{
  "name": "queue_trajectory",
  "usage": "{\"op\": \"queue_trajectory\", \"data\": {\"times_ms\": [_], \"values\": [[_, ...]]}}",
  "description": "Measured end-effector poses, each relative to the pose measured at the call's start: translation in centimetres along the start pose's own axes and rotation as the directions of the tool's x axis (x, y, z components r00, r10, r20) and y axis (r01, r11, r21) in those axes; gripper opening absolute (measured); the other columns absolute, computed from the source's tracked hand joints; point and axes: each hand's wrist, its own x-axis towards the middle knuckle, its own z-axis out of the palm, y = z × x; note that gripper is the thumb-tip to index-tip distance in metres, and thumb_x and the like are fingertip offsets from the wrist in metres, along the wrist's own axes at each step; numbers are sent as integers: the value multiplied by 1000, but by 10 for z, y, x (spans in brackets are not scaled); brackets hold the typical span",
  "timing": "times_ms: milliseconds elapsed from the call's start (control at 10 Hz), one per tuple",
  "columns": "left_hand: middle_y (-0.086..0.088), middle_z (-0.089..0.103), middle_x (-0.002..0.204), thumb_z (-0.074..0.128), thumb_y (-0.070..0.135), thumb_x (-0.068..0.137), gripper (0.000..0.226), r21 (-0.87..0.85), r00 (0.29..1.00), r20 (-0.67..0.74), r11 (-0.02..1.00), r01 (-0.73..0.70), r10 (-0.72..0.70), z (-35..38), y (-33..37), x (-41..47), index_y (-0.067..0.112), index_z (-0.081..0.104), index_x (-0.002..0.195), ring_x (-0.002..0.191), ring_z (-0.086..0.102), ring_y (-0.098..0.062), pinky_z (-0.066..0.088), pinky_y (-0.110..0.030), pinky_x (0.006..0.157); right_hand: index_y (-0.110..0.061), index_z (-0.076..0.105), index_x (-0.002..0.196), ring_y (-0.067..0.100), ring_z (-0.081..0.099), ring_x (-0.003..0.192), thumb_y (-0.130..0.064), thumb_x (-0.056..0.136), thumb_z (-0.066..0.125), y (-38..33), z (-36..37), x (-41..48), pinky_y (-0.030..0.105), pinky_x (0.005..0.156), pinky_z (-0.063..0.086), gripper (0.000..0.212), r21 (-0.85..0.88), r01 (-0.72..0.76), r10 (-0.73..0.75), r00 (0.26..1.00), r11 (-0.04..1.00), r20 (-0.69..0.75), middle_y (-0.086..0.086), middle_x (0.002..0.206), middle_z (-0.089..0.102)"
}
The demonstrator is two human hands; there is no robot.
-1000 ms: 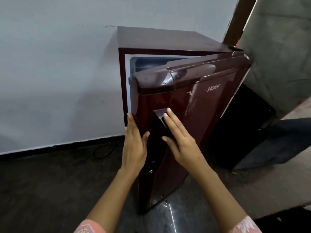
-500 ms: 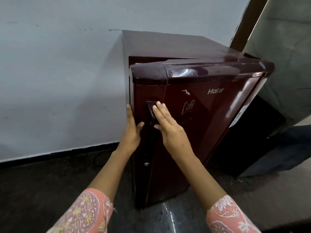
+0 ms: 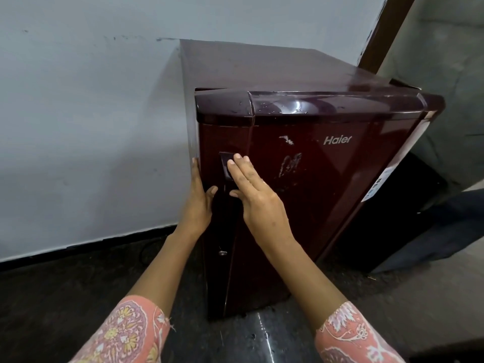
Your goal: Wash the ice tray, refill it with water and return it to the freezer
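Observation:
A small maroon fridge (image 3: 327, 200) stands against the pale wall, its door closed flush with the body. My right hand (image 3: 258, 197) lies flat on the door front, straight fingers pressing over the recessed handle (image 3: 225, 163). My left hand (image 3: 198, 203) rests against the door's left edge, fingers straight and thumb on the door front. The ice tray is not in sight; the fridge interior is hidden behind the door.
A pale wall (image 3: 91, 127) with a dark skirting runs along the left. The floor (image 3: 65, 297) is dark stone. A dark box-like object (image 3: 392, 231) sits to the right of the fridge, with a brown door frame (image 3: 385, 30) behind.
The fridge door swung from ajar to fully closed under both hands. The freezer compartment seen a second ago is now hidden. The view moved closer.

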Motion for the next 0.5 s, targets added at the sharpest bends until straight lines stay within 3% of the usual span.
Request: {"op": "queue_trajectory", "data": {"times_ms": [100,200,300,400,500], "values": [[-2,17,156,44,20,96,71,-24,1000,-5,1000,-16,16,0,-5,2,25,-3,149,140,26,-16,31,-46,112,-10,43,137,17,32,137,20,76,57,0,2,1,32,101,45,69,11,7,-7,1000,1000,-16,6,145,41],[2,18,156,44,25,96,71,-7,1000,4,1000,22,-22,-1,-6,2,36,-4,147,141,25,-21,27,-53,112,-9,44,136,21,38,134,15,78,61,0,0,1,35,106,40,65,-45,17,-18,1000,999,-15,8,142,45],[1,13,158,37,32,98,67,225,996,-34,970,88,-82,-3,7,-9,29,-7,149,143,18,-21,7,-47,118,-15,40,139,25,35,136,-5,85,62,-6,-4,0,40,108,36,58,-114,-12,13,1000,993,7,4,145,42],[-2,4,159,27,40,99,64,386,998,-44,921,60,-47,-3,23,-41,18,-5,150,145,7,-18,-2,-40,115,-21,30,143,25,24,141,-19,90,57,-6,-10,-18,40,112,27,59,-174,-43,49,998,984,29,3,150,34],[-3,1,158,15,50,95,67,484,999,-50,875,14,12,6,31,-85,16,-4,149,145,1,-17,-5,-39,115,-23,23,145,20,22,142,-29,95,47,-2,-18,-57,36,113,25,56,-187,-180,192,980,966,51,1,151,32]]}}
